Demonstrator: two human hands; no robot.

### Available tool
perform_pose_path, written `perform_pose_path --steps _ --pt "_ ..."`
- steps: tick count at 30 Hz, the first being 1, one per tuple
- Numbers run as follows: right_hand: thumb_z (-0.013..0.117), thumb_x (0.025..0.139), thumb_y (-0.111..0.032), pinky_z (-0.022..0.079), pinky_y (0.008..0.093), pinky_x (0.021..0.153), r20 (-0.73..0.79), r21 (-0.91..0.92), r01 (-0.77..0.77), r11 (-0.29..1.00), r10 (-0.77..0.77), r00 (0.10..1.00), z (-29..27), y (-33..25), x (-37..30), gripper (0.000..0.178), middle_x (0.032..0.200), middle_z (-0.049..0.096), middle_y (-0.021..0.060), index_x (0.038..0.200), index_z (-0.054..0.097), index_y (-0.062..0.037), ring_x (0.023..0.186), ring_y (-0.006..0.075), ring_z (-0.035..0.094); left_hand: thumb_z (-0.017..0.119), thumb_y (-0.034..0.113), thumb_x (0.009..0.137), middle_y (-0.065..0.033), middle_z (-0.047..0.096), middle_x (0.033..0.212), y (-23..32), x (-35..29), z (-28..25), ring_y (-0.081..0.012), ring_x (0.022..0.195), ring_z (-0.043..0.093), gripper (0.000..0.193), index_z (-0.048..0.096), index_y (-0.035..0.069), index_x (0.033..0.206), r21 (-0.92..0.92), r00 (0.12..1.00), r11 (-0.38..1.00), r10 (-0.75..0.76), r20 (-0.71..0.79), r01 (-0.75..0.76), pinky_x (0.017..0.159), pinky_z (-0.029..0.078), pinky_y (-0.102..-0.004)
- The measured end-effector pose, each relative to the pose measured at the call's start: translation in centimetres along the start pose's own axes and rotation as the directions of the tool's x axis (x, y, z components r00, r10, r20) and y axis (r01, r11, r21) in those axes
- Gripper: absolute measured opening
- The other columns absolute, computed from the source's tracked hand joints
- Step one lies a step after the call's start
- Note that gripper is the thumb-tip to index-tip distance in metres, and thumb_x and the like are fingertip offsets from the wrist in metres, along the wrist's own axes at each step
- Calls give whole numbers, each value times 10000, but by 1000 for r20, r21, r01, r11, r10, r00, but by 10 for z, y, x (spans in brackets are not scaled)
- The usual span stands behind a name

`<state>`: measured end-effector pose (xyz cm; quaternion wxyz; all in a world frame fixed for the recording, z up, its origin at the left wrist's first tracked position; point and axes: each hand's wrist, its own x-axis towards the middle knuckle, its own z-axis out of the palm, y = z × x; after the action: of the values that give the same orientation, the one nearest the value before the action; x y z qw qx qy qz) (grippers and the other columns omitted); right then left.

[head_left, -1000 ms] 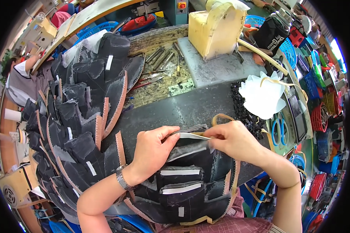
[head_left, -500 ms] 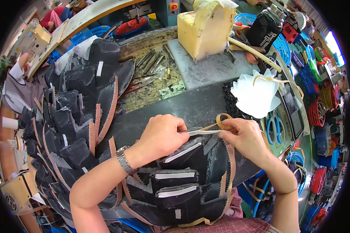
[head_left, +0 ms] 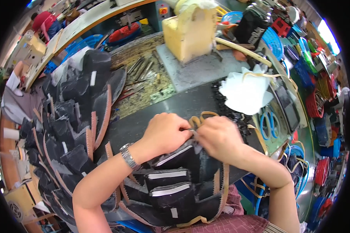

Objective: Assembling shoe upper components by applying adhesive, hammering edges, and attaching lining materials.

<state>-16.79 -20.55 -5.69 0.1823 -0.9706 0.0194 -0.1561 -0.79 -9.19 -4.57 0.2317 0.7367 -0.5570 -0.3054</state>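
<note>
My left hand (head_left: 165,133), with a metal-band wristwatch on its wrist, is closed, thumb and finger pinching one end of a narrow tan tape at the top edge of a black panel. My right hand (head_left: 218,139), slightly blurred, is closed close beside the left fingertips. From behind its fingers the tan tape (head_left: 206,113) curls up in loops. Below both hands lies the black panel (head_left: 204,174), with a pinkish zigzag-cut edging and several white strips (head_left: 168,175) on its folded flaps. The stretch of tape between the fingertips is mostly hidden.
A heap of similar black pieces (head_left: 72,116) covers the left side. Beyond the dark board (head_left: 144,116) are metal tools (head_left: 138,70), a yellowed block (head_left: 190,35) on a stone slab, white scalloped sheets (head_left: 245,91), blue-handled scissors (head_left: 269,125) and a phone (head_left: 286,99).
My right hand has moved left to meet my left hand, so the tape span between them has shortened. The tape loops now rise behind the right hand. The whole view has shifted slightly.
</note>
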Motion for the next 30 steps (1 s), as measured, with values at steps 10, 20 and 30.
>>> perform_pose_path --steps 10,20,30 --pt "438 967 -311 190 162 389 -491 665 -412 622 781 386 -192 32 -78 249 612 390 -91 905 566 -106 448 -9 281 541 168 912 58 459 935 -60 -76 -32 -6 745 378 632 200 107 1441 -838 918 376 -155 364 395 681 364 -171" --pt "657 771 -163 460 425 867 -613 -607 -691 393 322 722 -166 180 -139 338 1177 528 170 1076 566 -48 1063 343 547 812 284 623 -259 454 1119 24 -170 15 -408 1001 480 1013 216 -79 1358 160 993 986 -24 -112 42 896 381 -447" --pt "692 692 -164 425 369 892 206 -343 -180 922 261 943 -72 157 -15 292 1006 642 68 971 666 -79 1021 267 545 775 49 518 -192 354 1392 -30 -207 -111 -363 1223 378 1089 190 36 1437 743 903 623 133 -408 244 1024 317 -409"
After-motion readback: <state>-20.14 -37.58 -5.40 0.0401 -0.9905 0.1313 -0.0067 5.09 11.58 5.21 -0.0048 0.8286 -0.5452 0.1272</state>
